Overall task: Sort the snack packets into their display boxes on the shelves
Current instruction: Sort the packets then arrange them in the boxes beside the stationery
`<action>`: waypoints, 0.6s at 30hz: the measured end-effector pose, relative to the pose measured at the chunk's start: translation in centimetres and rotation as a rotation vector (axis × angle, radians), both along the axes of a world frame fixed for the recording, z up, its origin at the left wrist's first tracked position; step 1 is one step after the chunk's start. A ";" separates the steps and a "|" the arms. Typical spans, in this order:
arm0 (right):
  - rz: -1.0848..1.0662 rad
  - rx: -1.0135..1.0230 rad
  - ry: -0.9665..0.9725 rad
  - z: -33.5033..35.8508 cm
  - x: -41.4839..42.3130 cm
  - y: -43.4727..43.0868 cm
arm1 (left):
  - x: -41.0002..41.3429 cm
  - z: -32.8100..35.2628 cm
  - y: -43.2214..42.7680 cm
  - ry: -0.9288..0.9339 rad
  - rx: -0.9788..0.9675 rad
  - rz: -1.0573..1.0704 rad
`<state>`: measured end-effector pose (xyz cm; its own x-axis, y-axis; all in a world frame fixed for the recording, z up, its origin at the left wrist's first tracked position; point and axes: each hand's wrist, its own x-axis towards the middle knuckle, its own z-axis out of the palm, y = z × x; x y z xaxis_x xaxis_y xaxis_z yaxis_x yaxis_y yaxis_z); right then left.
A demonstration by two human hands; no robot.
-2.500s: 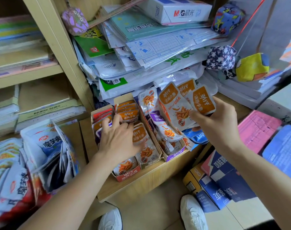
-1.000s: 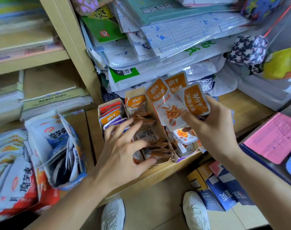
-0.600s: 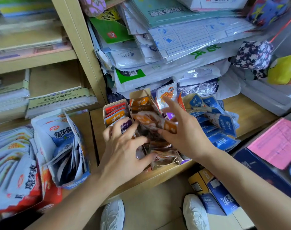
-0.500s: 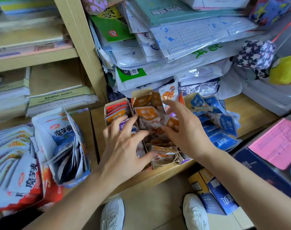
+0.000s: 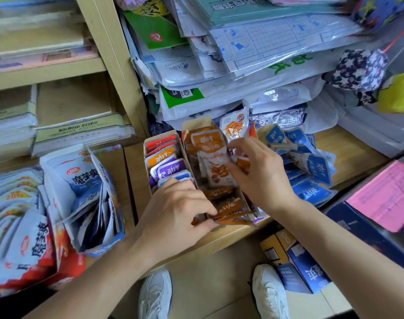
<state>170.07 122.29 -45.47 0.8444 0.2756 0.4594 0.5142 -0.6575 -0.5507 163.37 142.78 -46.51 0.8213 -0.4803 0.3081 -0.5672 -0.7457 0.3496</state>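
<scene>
Pinching orange packet (image 5: 216,162) upright in display box (image 5: 196,124), right hand (image 5: 263,178) curled round it; left hand (image 5: 178,215) gripped flattened orange packets (image 5: 231,207) at box front.

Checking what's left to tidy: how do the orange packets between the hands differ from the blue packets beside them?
The orange packets are in a cardboard display box; the blue packets lie heaped loose on the shelf. The left hand and right hand both handle orange packets; neither holds blue packets. Both kinds are small flat pouches.
</scene>
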 end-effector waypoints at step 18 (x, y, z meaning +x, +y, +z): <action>0.243 -0.229 0.171 0.3 -3.0 -2.7 | 3.4 1.2 0.4 -0.055 -0.134 0.320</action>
